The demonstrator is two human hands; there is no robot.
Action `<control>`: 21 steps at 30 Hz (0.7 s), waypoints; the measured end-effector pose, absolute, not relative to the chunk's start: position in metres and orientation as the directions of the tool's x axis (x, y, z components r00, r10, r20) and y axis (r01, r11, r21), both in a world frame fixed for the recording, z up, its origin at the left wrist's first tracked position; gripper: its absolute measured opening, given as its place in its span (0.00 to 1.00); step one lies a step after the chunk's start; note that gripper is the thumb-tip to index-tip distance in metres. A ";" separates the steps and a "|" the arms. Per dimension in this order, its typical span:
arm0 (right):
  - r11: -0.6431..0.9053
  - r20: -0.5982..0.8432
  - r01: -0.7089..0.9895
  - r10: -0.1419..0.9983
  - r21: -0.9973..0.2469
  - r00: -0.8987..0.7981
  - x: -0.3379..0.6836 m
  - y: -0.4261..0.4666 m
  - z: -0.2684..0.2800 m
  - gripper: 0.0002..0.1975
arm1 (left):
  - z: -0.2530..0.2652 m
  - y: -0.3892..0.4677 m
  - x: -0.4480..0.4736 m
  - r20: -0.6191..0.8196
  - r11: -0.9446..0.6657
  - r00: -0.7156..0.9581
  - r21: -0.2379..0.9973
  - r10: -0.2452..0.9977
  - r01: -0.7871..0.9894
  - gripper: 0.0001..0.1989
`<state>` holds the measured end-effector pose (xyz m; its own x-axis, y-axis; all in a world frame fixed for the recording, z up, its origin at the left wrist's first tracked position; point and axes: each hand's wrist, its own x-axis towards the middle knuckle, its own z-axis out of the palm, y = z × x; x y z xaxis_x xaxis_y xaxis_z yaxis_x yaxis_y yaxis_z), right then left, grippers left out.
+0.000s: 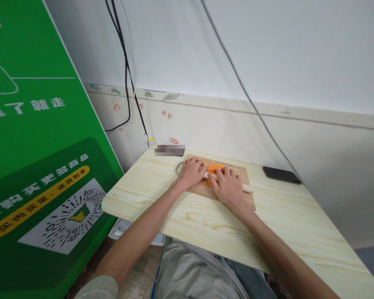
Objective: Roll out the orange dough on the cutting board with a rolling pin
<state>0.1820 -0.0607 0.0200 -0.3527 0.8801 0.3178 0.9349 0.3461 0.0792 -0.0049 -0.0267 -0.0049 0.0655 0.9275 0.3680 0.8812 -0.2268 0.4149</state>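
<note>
One smooth, pale, round-sided rolling pin (248, 189) lies across a flat rectangular wooden board (242, 174), over a soft-looking, smooth orange mass (215, 168) with rounded edges. The board sits toward the far edge of the desk (137, 189), whose pale surface carries wavy wood grain and whose near left corner is rounded.

Two bare hands work at the pin: the left hand (191, 171) lies over its left end, the right hand (230, 189) over it nearer the right end, which sticks out past the palm. The fingers of both are slightly spread and laid over the pin; whether they close around it cannot be told.

Two dark, flat objects lie along the desk's far edge: a glossy black phone (281, 175) to the right, and a rectangular item (180, 151) near the far left corner, largely blurred by pixelation. One thin, curved grey loop (178, 167) shows beside the left hand, the rest hidden. The hands cover much of the orange mass, so its full outline is unclear.
</note>
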 end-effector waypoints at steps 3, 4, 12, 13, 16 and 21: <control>0.337 0.316 0.938 0.884 0.083 -0.345 0.182 -0.046 0.024 0.24 | -0.004 -0.026 -0.005 0.368 -0.221 0.066 0.397 0.927 0.891 0.17; 0.334 0.309 0.939 0.887 0.081 -0.342 0.182 -0.040 0.026 0.24 | -0.004 -0.026 -0.005 0.372 -0.221 0.067 0.389 0.926 0.894 0.17; 0.331 0.316 0.938 0.883 0.106 -0.347 0.180 -0.043 0.028 0.24 | -0.005 -0.026 -0.004 0.380 -0.225 0.070 0.380 0.922 0.897 0.18; 0.337 0.325 0.935 0.877 0.110 -0.354 0.180 -0.049 0.025 0.24 | -0.006 -0.026 -0.004 0.381 -0.227 0.069 0.388 0.922 0.893 0.17; 0.370 0.329 0.921 0.861 0.119 -0.388 0.182 -0.065 0.020 0.24 | -0.007 -0.026 -0.004 0.385 -0.229 0.062 0.406 0.921 0.885 0.15; 0.378 0.298 0.918 0.868 0.120 -0.396 0.183 -0.062 0.023 0.25 | -0.007 -0.025 -0.005 0.384 -0.232 0.069 0.396 0.921 0.889 0.15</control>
